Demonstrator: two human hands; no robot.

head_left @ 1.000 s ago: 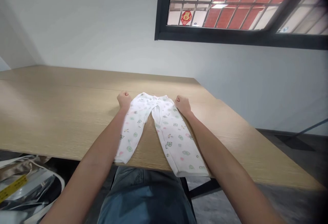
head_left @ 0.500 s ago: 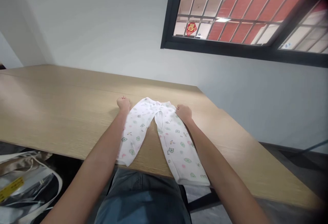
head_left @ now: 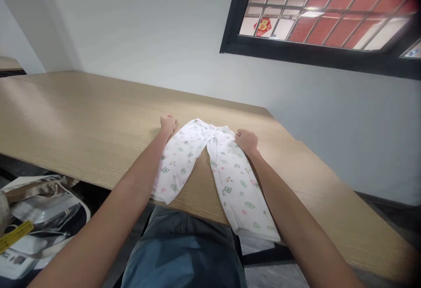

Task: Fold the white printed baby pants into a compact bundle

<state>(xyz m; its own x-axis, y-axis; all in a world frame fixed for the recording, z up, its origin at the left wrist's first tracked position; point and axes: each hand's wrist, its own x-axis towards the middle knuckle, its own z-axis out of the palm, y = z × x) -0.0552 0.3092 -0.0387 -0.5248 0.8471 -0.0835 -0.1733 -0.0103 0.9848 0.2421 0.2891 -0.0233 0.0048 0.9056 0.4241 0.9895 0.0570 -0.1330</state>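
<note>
A pair of white baby trousers [head_left: 241,182] with a green, pink and grey print lies spread on the wooden table, waist toward the wall. Both legs reach the near edge, and the right one's cuff hangs slightly over it. My left hand [head_left: 169,122] is closed in a fist on the tabletop, just left of the trousers' upper part, with nothing visible in it. Also a fist, my right hand [head_left: 246,140] rests against the upper right side of the trousers. Its fingers show no cloth pinched between them.
The long wooden table [head_left: 108,117] runs along a pale wall [head_left: 148,37]. A dark-framed barred window [head_left: 305,46] is above it at right. Below the table's near edge at left sits an open bag [head_left: 87,211] holding white boxes and cables.
The view has turned a little, so everything sits further right in the picture. Both fists and the trousers keep nearly the same places relative to each other.
</note>
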